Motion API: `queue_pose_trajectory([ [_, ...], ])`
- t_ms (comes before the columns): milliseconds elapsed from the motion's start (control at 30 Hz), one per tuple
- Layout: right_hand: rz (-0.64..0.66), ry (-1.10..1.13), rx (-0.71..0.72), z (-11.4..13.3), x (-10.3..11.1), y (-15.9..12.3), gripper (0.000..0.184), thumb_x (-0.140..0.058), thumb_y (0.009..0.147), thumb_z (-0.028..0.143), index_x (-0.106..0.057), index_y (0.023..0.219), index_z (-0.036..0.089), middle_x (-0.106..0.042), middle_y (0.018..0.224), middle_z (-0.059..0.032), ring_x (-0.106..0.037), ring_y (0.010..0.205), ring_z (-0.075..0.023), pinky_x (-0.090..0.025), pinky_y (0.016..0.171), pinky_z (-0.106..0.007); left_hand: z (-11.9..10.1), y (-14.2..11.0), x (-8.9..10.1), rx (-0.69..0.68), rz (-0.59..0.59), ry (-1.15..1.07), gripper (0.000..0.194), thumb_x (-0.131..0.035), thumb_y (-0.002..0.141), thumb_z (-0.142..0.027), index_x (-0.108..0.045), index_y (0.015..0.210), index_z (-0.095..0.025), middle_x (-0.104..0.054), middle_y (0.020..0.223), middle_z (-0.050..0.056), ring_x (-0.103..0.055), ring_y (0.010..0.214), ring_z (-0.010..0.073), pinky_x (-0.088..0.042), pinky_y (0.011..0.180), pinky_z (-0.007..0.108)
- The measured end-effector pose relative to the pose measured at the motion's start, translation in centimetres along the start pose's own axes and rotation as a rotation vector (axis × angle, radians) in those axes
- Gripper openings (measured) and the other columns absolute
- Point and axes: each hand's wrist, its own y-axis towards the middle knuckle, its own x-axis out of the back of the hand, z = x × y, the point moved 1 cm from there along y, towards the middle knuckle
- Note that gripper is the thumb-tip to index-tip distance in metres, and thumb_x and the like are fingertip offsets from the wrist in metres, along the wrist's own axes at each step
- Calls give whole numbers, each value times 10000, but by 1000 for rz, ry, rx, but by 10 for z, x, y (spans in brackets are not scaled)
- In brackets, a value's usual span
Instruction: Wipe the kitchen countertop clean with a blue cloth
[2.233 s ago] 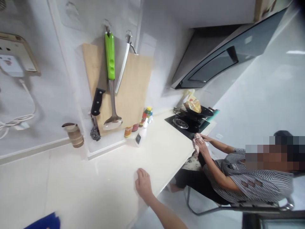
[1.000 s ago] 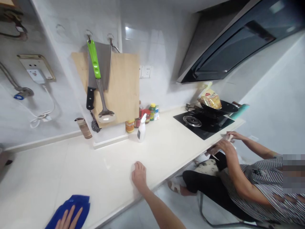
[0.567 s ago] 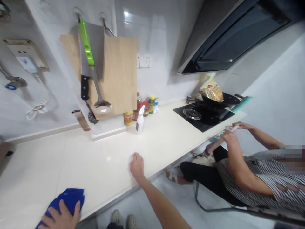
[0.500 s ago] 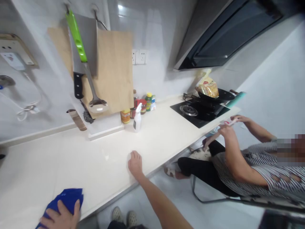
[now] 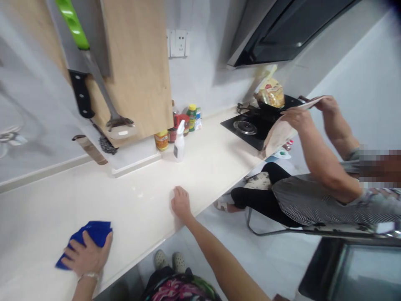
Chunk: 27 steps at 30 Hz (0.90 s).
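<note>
My left hand (image 5: 89, 251) lies spread on a folded blue cloth (image 5: 99, 232), pressing it flat against the white countertop (image 5: 138, 225). The fingers are apart, and the palm hides part of the cloth. Farther along the counter, near its front edge, my right hand (image 5: 181, 202) rests with its fingers curled together and nothing visible in it. A white spray bottle (image 5: 179, 146) stands upright beyond my right hand, not touched by it.
Jars and bottles (image 5: 191, 118) line the wall behind the spray bottle. A cutting board (image 5: 138, 71), cleaver and green-handled utensil (image 5: 75, 27) hang above. Right are a cooktop (image 5: 246, 125), a wok with a bag (image 5: 272, 93), and a seated person (image 5: 313, 196) holding a pale sheet (image 5: 278, 133).
My left hand and the blue cloth have moved forward on the counter. My right hand stays at about the same spot. The seated person has raised and spread the pale sheet. The view has shifted.
</note>
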Motion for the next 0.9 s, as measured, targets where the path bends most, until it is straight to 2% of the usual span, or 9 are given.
queue_pose_trajectory([
  [100,-6,8,-21,-3,-7,-1,436,-465,871,111,-525,1302,80,-527,1390,-166,-425,1315,-250,-319,1127,-400,-5,12,4,19,-99,8,881,-451,827,-596,-325,1518,-64,-227,1577,322,-178,1446,518,-215,1069,720],
  [200,-25,-16,4,-6,-15,-4,432,-449,876,119,-537,1299,104,-537,1384,-171,-435,1311,-265,-343,1116,-422,4,8,0,-31,-97,18,892,-491,835,-573,-306,1529,-45,-215,1586,322,-163,1462,505,-205,1096,705],
  [300,-62,-53,44,-10,-22,-7,427,-430,887,134,-533,1300,104,-541,1376,-171,-440,1294,-272,-361,1093,-434,21,-13,-10,-106,-91,22,888,-499,850,-579,-323,1524,-28,-201,1592,322,-130,1483,488,-187,1131,685],
  [467,-97,-88,85,-15,-28,-12,431,-430,885,140,-523,1304,102,-540,1363,-172,-441,1283,-276,-367,1074,-433,43,-61,-20,-325,-62,-5,871,-495,863,-596,-357,1515,-37,-165,1620,286,-38,1518,447,-156,1176,651],
  [567,-82,-113,87,-15,-27,-12,424,-438,886,148,-520,1300,103,-546,1353,-171,-450,1268,-276,-378,1056,-432,45,-71,-19,-365,-51,1,880,-523,851,-589,-354,1516,-38,-132,1631,281,-5,1520,447,-149,1179,652],
  [700,-80,-134,86,-14,-26,-11,423,-446,882,158,-510,1298,118,-550,1351,-162,-463,1256,-275,-389,1032,-427,28,-62,-19,-426,-34,-8,886,-591,813,-563,-385,1503,-48,-133,1634,274,-14,1517,459,-144,1184,653],
  [900,-112,-115,95,-16,-30,-13,430,-431,885,171,-494,1309,141,-549,1354,-146,-463,1264,-270,-384,1036,-435,-29,-38,-28,-548,1,-59,918,-647,779,-558,-385,1511,-69,-162,1629,272,-67,1505,488,-144,1187,656],
])
